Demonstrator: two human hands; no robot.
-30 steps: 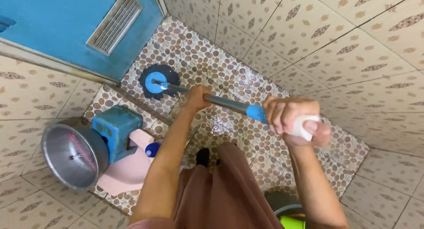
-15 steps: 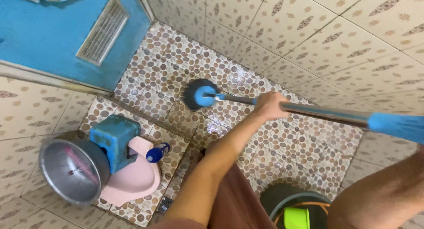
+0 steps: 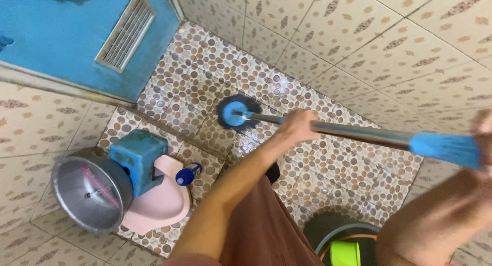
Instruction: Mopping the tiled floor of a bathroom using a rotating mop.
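- The left hand (image 3: 298, 125) is wrapped around the metal shaft of a mop (image 3: 359, 134), fingers curled fully round it, partway along its length.
- The right hand (image 3: 484, 138) sits at the far right edge on the upper end of the shaft, just past the blue grip sleeve (image 3: 445, 148); it is blurred and cut off by the frame, so how tightly it closes cannot be told.
- The shaft runs down and to the left to the round mop head (image 3: 239, 114), a blue disc ringed with dark fibres, pressed flat on the pebble-patterned floor (image 3: 205, 71) near the tiled wall (image 3: 384, 45).
- To the left of the mop head stands a blue box-shaped stool (image 3: 138, 156), with a pink floor-level toilet pan (image 3: 159, 204) beside it, a metal basin (image 3: 89, 194) tipped against the stool, and a blue-capped bottle (image 3: 187, 174) lying by the pan.
- A blue door (image 3: 66, 35) with a vent grille closes the upper left corner.
- At the bottom edge a dark bucket (image 3: 328, 235) holds a bright green object (image 3: 344, 253), partly hidden by the person's forearm and brown clothing.
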